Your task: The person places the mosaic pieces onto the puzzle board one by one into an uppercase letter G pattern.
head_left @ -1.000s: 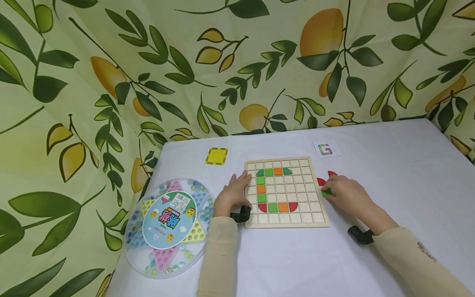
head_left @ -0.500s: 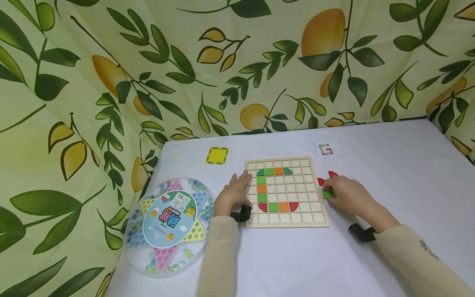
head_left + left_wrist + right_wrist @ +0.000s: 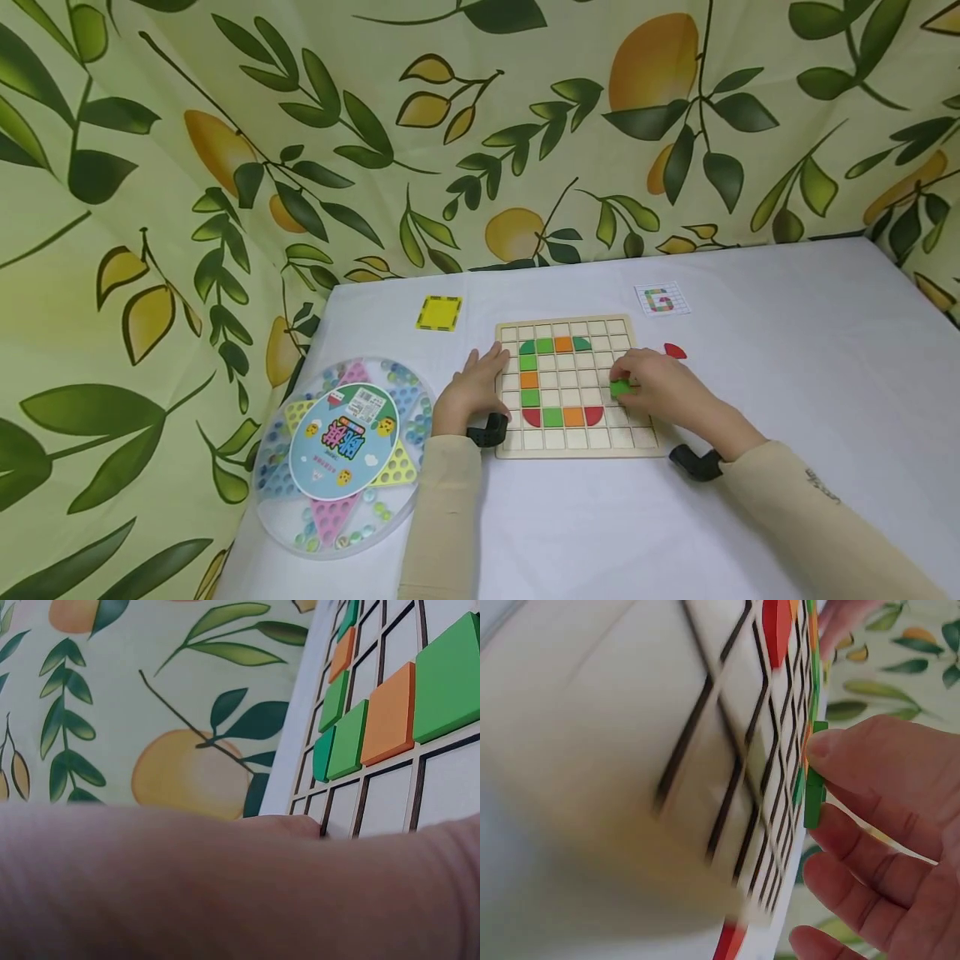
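Note:
A wooden grid board [image 3: 581, 455] lies on the white table, with green, orange and red tiles set in a C-shaped line. My left hand [image 3: 474, 390] rests along its left edge, fingers extended and thumb near the lower corner. Over the board's right part, my right hand [image 3: 660, 382] pinches a green square tile [image 3: 621, 388] between thumb and fingers. The right wrist view shows this green tile [image 3: 813, 802] held on edge above the grid. One red quarter-round tile [image 3: 675, 351] lies on the table beyond the right hand.
A small card [image 3: 662, 298] printed with a coloured G lies behind the board. A yellow square frame [image 3: 438, 313] sits at the back left. The round Chinese checkers set [image 3: 341, 458] with marbles stands left of the left arm. A leaf-patterned cloth [image 3: 480, 133] hangs behind the table.
My right hand has picked up the green tile beside the board and carried it left over the grid. One red tile beside the board is now hidden by that hand. The left hand stays put.

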`<state>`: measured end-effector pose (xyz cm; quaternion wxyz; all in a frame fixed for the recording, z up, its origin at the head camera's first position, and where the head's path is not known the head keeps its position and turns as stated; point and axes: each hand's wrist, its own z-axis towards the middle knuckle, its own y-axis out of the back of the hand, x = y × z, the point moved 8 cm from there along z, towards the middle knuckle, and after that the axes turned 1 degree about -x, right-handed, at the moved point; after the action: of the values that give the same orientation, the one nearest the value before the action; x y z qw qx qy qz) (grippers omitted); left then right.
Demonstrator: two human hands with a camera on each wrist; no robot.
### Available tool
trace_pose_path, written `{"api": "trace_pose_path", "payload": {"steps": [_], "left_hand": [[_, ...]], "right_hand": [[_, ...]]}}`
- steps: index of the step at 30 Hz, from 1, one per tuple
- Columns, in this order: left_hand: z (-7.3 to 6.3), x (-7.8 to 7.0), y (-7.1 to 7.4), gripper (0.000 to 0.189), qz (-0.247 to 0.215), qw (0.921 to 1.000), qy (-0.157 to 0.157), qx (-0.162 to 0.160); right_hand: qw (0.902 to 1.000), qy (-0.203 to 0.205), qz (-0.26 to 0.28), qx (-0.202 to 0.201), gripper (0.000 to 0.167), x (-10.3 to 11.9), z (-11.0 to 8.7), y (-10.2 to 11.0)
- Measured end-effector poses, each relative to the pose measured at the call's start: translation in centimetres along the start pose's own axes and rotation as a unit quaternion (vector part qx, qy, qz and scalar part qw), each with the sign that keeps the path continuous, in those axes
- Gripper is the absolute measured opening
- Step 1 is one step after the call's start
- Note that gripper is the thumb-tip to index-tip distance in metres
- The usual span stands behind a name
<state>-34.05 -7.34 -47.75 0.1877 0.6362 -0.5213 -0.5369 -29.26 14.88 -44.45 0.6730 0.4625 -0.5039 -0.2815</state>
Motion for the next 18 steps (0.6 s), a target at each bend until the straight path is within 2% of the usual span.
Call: {"api": "trace_pose_path", "payload": {"steps": [7, 12, 18], "left_hand": [[-0.1, 0.0, 0.0, 0.101, -0.006, 1.0000, 0.001, 0.003], [0.1, -0.2, 0.1, 0.102, 0.003, 1.0000, -0.001, -0.001], [0.1, 0.0, 0.2, 0.104, 0.008, 0.9999, 0.003, -0.005]], "right_hand": [[0.9989, 0.016, 0.021, 0.039, 0.016, 2.0, 1.6, -1.9], [0.9982, 0.009, 0.034, 0.049, 0.014, 2.0, 2.1, -2.5], [0.9971, 0.021, 0.050, 0.053, 0.013, 2.0, 2.3, -2.9]]}}
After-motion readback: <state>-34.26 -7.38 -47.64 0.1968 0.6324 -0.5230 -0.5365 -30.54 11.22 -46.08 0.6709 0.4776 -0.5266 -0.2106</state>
